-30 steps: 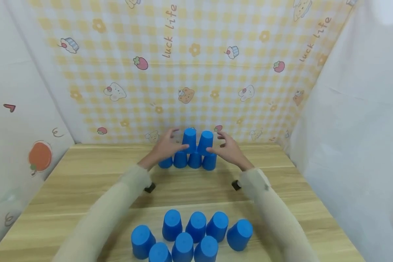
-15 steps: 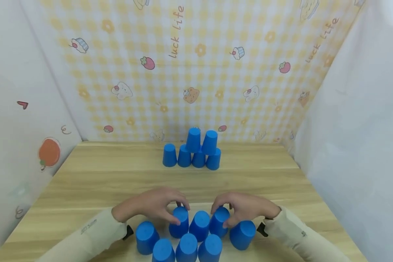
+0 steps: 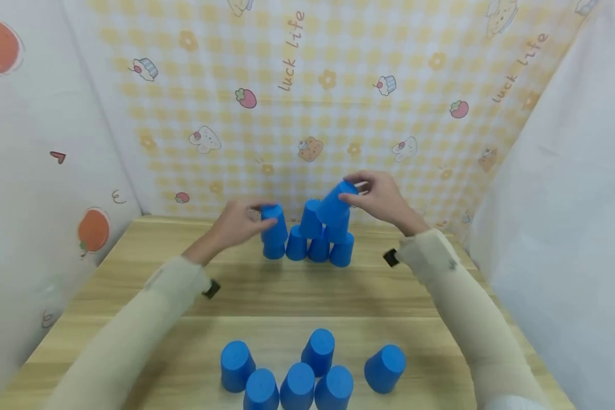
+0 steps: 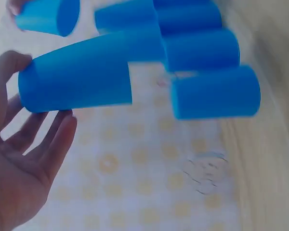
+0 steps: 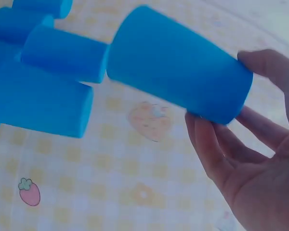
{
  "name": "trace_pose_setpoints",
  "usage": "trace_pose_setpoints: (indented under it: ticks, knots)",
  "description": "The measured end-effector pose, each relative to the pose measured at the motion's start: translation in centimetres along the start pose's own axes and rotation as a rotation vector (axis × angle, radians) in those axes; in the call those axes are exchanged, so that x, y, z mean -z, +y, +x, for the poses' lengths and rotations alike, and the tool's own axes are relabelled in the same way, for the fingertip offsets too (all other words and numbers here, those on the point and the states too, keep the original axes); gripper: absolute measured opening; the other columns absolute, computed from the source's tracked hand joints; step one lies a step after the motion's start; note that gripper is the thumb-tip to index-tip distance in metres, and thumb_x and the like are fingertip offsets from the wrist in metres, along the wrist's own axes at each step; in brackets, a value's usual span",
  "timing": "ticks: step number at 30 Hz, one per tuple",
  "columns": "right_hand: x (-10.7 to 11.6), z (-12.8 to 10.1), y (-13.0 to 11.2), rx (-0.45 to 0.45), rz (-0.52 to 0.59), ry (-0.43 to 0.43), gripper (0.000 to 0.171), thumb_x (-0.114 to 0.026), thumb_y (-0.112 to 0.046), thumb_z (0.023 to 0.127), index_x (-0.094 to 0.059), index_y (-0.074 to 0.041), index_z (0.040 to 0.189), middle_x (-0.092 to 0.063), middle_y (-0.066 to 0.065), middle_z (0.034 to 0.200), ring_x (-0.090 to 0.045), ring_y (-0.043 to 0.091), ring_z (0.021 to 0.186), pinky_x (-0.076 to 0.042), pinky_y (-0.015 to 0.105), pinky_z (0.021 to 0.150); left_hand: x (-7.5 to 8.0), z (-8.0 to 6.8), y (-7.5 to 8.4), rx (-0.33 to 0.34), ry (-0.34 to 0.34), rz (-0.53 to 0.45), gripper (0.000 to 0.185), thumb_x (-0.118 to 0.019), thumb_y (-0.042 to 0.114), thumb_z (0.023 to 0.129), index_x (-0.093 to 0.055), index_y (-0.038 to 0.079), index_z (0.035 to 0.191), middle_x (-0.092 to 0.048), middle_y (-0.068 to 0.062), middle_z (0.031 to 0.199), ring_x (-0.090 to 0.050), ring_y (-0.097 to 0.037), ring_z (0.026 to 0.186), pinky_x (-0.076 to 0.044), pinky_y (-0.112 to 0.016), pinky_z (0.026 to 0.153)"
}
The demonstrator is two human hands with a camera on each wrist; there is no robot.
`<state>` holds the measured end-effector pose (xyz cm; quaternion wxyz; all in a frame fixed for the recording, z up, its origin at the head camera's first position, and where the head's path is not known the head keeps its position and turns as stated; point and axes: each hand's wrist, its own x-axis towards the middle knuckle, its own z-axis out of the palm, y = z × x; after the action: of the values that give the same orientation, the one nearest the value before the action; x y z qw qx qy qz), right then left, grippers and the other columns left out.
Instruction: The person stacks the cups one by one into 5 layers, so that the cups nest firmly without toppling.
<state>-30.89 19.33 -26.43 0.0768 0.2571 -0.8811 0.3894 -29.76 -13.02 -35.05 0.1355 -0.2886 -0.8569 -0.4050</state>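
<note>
A far pyramid of upside-down blue cups (image 3: 319, 247) stands by the back wall, with two cups in its second row. My left hand (image 3: 251, 219) holds a blue cup (image 3: 274, 221) upside down just above the row's leftmost cup (image 3: 274, 249). In the left wrist view this cup (image 4: 77, 79) lies between thumb and fingers (image 4: 53, 144). My right hand (image 3: 359, 191) holds a tilted blue cup (image 3: 335, 202) over the right side of the pyramid. The right wrist view shows that cup (image 5: 178, 82) pinched at its base, next to the stacked cups (image 5: 43, 91).
Several loose blue cups (image 3: 297, 387) stand upside down near the front edge of the wooden table (image 3: 133, 273). A checked cloth wall (image 3: 307, 114) rises right behind the pyramid. White sheets close off the left and right sides.
Both hands left the near group, each with one cup, and moved out to the far pyramid. The near group holds two fewer cups.
</note>
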Motion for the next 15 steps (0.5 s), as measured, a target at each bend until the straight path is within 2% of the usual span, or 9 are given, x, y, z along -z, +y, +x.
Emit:
trace_pose_setpoints:
  ticks: [2,5,9,15]
  knots:
    - [-0.7,1.9,0.1,-0.037,-0.024,0.005,0.047,-0.075,-0.030,0.089,-0.065,-0.005,0.127,-0.066,0.014,0.125,-0.068,0.029,0.103,-0.060,0.037,0.076,-0.5,2.3,-1.3,0.055,0.034,0.000,0.040,-0.072,0.024,0.092,-0.065,0.004,0.127,-0.067,-0.015,0.123,-0.066,-0.031,0.105,-0.059,-0.040,0.077]
    - [-1.8,3.7,0.4,-0.073,-0.037,0.014,0.051,-0.075,-0.029,0.088,-0.062,-0.003,0.130,-0.065,0.017,0.126,-0.067,0.031,0.106,-0.059,0.040,0.080,-1.5,4.2,-2.7,0.121,0.027,-0.011,0.047,-0.071,0.027,0.093,-0.061,0.001,0.132,-0.063,-0.018,0.129,-0.065,-0.033,0.110,-0.059,-0.041,0.081]
    - [-2.1,4.8,0.4,-0.070,-0.060,0.067,0.049,-0.074,-0.026,0.088,-0.062,0.000,0.128,-0.065,0.018,0.124,-0.066,0.032,0.107,-0.058,0.043,0.083,-2.0,5.2,-3.5,0.143,0.009,-0.041,0.050,-0.071,0.026,0.093,-0.058,0.001,0.135,-0.062,-0.017,0.132,-0.064,-0.033,0.112,-0.059,-0.040,0.080]
    - [-1.8,5.1,-0.1,-0.048,-0.067,0.093,0.044,-0.073,-0.025,0.088,-0.066,0.000,0.123,-0.067,0.016,0.121,-0.065,0.031,0.107,-0.057,0.044,0.084,-2.2,5.3,-3.5,0.141,-0.008,-0.051,0.046,-0.071,0.023,0.093,-0.060,0.003,0.133,-0.062,-0.015,0.131,-0.065,-0.031,0.109,-0.060,-0.039,0.076]
